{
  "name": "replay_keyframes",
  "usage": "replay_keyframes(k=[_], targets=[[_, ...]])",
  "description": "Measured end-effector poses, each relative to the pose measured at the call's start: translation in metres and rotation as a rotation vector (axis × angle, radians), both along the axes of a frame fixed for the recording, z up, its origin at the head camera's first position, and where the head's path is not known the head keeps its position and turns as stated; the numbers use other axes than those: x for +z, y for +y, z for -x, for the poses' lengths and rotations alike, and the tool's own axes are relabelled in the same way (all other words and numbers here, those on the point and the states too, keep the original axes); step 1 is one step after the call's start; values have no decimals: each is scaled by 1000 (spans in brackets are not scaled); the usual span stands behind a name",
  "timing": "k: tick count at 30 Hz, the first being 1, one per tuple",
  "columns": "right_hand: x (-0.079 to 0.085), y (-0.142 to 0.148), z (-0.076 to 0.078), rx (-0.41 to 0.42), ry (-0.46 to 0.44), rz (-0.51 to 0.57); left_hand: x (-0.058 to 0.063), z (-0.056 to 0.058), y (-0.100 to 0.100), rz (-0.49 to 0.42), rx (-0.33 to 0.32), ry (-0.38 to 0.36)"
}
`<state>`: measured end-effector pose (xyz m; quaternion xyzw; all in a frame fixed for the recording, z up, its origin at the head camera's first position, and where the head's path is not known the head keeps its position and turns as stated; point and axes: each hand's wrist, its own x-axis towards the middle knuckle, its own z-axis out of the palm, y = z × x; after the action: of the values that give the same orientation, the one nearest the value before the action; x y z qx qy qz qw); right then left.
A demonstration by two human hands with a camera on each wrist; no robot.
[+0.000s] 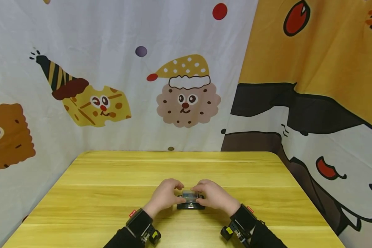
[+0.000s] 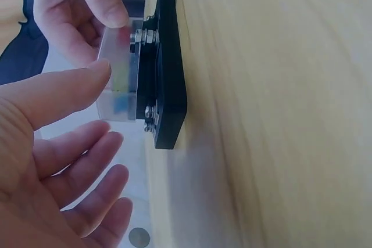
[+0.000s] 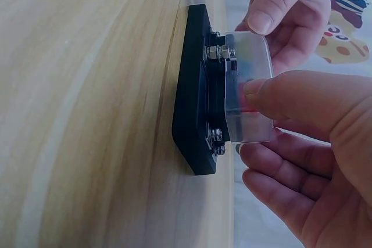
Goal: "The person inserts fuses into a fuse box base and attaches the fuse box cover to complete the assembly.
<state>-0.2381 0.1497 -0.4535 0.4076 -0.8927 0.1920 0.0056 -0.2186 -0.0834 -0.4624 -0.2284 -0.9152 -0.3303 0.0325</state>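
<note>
A fuse block with a black base [image 1: 190, 206] sits on the table, with bolts and nuts at its ends. Over it is a clear plastic cover [image 3: 249, 126], with blurred red, yellow and blue-green parts showing through. My right hand [image 1: 216, 195] holds the cover at its right end, thumb on the near face and fingers behind. At the left end is my left hand [image 1: 164, 194], its thumb at the cover's near face. Its other fingers [image 2: 84, 166] are spread and loosely bent beside the cover's end. Whether the cover is seated or slightly raised is hard to tell.
The yellow wood-grain table [image 1: 117, 172] extends around the block on all sides. A cloth with cartoon prints [image 1: 111, 41] hangs behind its far edge and along both sides. Each wrist wears a black strap with a small camera [image 1: 150, 236].
</note>
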Motion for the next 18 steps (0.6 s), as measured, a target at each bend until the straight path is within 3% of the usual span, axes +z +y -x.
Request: replay_keyframes(k=[18], targets=[[-5, 0, 1, -29, -18, 6, 1, 0, 5, 9, -3, 27]])
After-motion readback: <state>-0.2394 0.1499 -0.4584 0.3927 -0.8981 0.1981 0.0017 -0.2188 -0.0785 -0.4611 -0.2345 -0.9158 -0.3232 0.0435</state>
